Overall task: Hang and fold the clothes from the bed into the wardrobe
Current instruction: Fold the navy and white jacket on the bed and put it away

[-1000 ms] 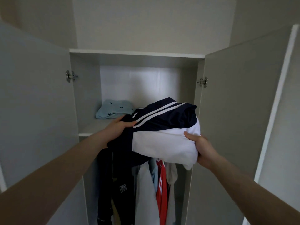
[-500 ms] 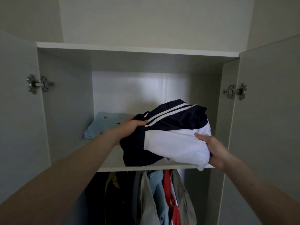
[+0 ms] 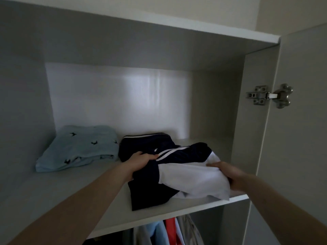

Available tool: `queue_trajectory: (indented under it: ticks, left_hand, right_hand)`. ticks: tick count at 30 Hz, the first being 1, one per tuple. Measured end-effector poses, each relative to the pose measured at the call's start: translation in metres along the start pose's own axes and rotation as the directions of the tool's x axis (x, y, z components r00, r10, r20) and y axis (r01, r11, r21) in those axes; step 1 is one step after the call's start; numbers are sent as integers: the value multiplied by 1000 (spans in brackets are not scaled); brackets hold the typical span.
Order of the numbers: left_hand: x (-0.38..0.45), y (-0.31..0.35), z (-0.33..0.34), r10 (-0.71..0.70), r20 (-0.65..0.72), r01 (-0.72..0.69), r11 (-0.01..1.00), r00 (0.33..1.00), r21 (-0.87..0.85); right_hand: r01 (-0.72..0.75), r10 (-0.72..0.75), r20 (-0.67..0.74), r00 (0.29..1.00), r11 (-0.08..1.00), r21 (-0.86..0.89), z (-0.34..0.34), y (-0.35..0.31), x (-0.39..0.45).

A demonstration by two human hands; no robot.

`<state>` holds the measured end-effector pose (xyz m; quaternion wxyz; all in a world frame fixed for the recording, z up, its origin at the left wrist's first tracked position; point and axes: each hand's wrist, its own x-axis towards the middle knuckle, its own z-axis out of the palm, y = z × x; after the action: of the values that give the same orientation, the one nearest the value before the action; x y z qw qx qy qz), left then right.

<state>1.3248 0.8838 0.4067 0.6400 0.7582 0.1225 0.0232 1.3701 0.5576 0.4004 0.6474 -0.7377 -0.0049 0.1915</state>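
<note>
**Navy-and-white bundle set near the shelf edge**

Navy fabric with white stripes makes up the folded garment (image 3: 169,174), which lies on the wardrobe shelf (image 3: 53,195) and is gripped at both ends. The left hand (image 3: 141,160) is curled round the dark end, fingers closed into the cloth. The right hand (image 3: 228,174) is closed on the white panel, thumb over the top, fingers hidden beneath.

Just below the right hand, the white corner reaches the shelf's front lip and seems to overhang it. If the bundle is released here, it is judged likely to slump forward and unfold, or slide off towards the hanging clothes (image 3: 169,230) under both hands. A push further back could ruck the loose fold. Beyond the left hand and to its left, a light blue folded garment (image 3: 77,147) printed with small birds lies just beside the dark end; crowding it could be caused by a sideways shove.
</note>
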Motion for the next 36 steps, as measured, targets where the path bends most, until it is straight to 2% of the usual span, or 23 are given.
queue_trajectory:
  ticks: [2,4,5,7,9,10,11,12,14,16,18,19,21,23,25,27,30,36]
  left_hand:
    - [18,-6,6,-20,-5,20,999,1000,-26]
    - [31,-10,17,-42,-24,41,998,999,-45]
    - [35,-11,23,-48,-34,45,997,998,-65]
    - [47,-13,35,-62,-54,57,995,997,-79]
    - [59,-13,48,-65,-82,58,994,994,-88]
    - [63,-12,54,-72,-84,64,993,994,-95]
    - [66,-9,60,-67,-84,58,993,994,-99]
    - [67,-5,65,-53,-71,45,993,996,-109]
    - [77,-4,73,-17,-16,15,992,1000,-128]
    - [89,-3,75,3,52,3,993,999,-118]
    - [91,4,72,33,75,-29,998,997,-59]
    - [91,7,68,58,34,-58,998,998,-4]
    - [99,3,51,186,-145,-151,963,972,223]
    - [104,-13,28,381,-241,-186,799,893,572]
    - [106,-38,5,461,-187,-140,587,867,797]
    - [111,-63,-16,379,-135,-59,460,915,886]
    - [118,-80,-29,276,-152,-2,488,949,873]
    - [123,-80,-25,296,-207,37,492,933,870]
  right_hand:
    - [-30,22,-84,996,995,-94,-7,-7,22]
    - [-52,-1,-231,973,973,-223,-12,-13,42]
    - [-28,-71,-303,950,950,-311,-13,-15,50]
    - [55,-312,-384,869,832,-552,-3,-22,49]
    - [256,-566,-296,769,698,-669,17,-22,37]
    - [359,-652,-208,729,623,-695,30,-18,31]
    - [416,-684,-109,721,554,-721,42,-12,28]
    - [424,-669,-14,743,487,-763,54,-6,24]
    - [352,-563,89,821,378,-856,68,9,31]
    - [279,-482,103,870,309,-909,66,21,44]
    - [245,-452,97,887,279,-928,59,30,57]
    - [235,-446,95,890,272,-933,56,32,64]
    - [221,-442,84,893,269,-937,52,31,77]
    - [210,-443,68,894,281,-936,49,26,92]
    - [203,-446,54,894,294,-934,47,23,107]
    - [192,-455,38,890,296,-936,43,20,122]
    - [174,-482,17,876,283,-943,30,15,143]
    - [104,-455,-51,889,310,-945,-5,6,185]
